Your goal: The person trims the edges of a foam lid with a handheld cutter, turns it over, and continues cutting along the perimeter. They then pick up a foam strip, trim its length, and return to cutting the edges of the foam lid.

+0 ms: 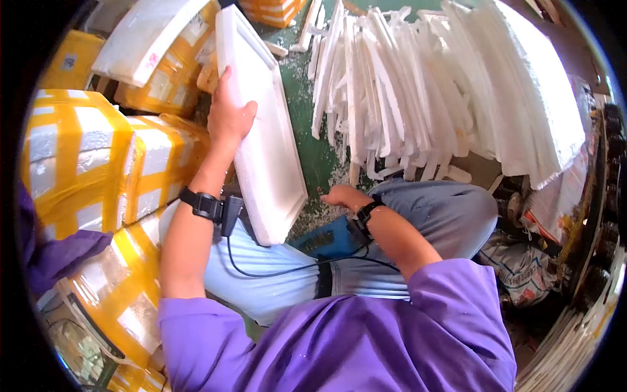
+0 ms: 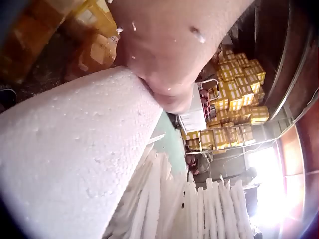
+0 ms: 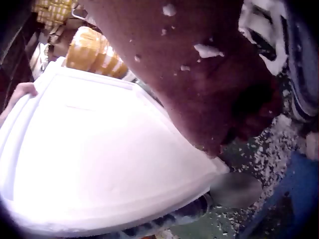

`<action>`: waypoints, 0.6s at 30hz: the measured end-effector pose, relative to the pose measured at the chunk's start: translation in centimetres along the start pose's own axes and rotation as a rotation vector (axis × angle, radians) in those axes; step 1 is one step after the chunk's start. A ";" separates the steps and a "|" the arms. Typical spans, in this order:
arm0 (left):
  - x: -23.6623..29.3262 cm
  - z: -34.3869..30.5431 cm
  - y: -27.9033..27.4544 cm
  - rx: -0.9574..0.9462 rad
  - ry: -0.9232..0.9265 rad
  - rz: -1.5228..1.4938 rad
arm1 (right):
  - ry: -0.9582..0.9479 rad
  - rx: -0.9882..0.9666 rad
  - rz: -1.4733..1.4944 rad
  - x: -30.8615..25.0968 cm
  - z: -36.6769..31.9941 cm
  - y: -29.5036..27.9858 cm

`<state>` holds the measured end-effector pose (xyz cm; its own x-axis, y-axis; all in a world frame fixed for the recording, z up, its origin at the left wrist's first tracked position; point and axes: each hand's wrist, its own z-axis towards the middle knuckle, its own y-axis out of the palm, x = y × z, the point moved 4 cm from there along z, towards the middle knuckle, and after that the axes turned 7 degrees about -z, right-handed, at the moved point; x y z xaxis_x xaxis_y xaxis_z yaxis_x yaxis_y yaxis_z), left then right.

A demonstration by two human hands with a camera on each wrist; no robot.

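Observation:
A white foam box lid [image 1: 264, 147] with a raised rim stands tilted over the left thigh, its recessed face toward the right. My left hand [image 1: 230, 117] grips its left long edge, thumb over the face. The lid's pitted outer side fills much of the left wrist view. My right hand [image 1: 348, 196] is beside the lid's lower right edge, its fingers curled and partly hidden. Past its fingertips in the right wrist view shows a blurred grey oval [image 3: 235, 189]; I cannot tell whether the hand holds it. White foam crumbs cling to both hands.
Many white foam strips and panels [image 1: 392, 91] stand stacked ahead and to the right. Yellow-taped foam boxes [image 1: 78, 157] crowd the left side. Foam crumbs litter the green floor [image 1: 307, 147]. A blue object [image 1: 326, 238] lies between the legs; a cable [image 1: 281, 271] crosses the lap.

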<state>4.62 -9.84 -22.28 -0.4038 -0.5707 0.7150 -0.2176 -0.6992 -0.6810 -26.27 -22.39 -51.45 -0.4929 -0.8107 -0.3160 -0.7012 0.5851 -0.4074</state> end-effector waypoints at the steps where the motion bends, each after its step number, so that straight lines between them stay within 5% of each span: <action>1: -0.1 0.1 -0.2 0.000 0.011 -0.019 | -0.047 0.075 -0.065 0.7 0.4 -1.1; 2: -0.3 0.1 -0.2 -0.003 0.019 -0.036 | -0.061 0.331 -0.053 0.9 -0.1 -3.0; 5: 0.8 0.3 -2.1 -0.018 0.072 -0.151 | 0.058 0.328 0.105 -2.3 -8.8 -13.0; 7: 0.3 1.2 -4.2 0.018 0.224 -0.303 | -0.086 0.540 0.185 -1.9 -11.6 -16.9; 11: 3.6 0.6 -11.2 0.023 -0.033 -0.413 | -0.053 0.656 0.302 -2.0 -20.7 -24.8; 18: 0.5 2.5 -14.3 -0.026 -0.278 -0.738 | 0.100 0.846 0.369 3.5 -21.0 -28.1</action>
<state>9.75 -1.27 -11.77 0.0890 -0.0522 0.9947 -0.3648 -0.9310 -0.0162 -19.11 -42.06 -23.15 -0.6796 -0.5449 -0.4912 0.0993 0.5951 -0.7975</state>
